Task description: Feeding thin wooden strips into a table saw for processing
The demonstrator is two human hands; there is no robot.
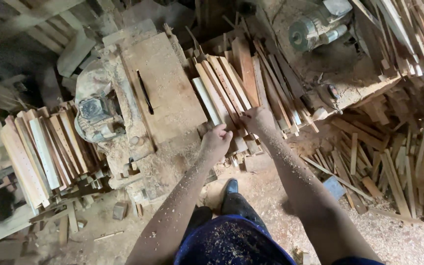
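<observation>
Both my arms reach forward, dusted with sawdust. My left hand [215, 142] closes around the near end of a pale wooden slat [207, 100] at the left side of a stack of slats [236, 83]. My right hand [257, 120] rests on the near ends of the neighbouring slats in the same stack, fingers curled over them. The stack lies just right of a table saw top [165, 83] with a narrow dark blade slot [145, 92].
A motor [94, 115] sits left of the saw top. Another stack of slats [40, 147] lies at the far left. Loose offcuts [388, 167] cover the sawdust floor at right. A second motor [315, 27] stands at the top. My shoe [230, 186] is below my hands.
</observation>
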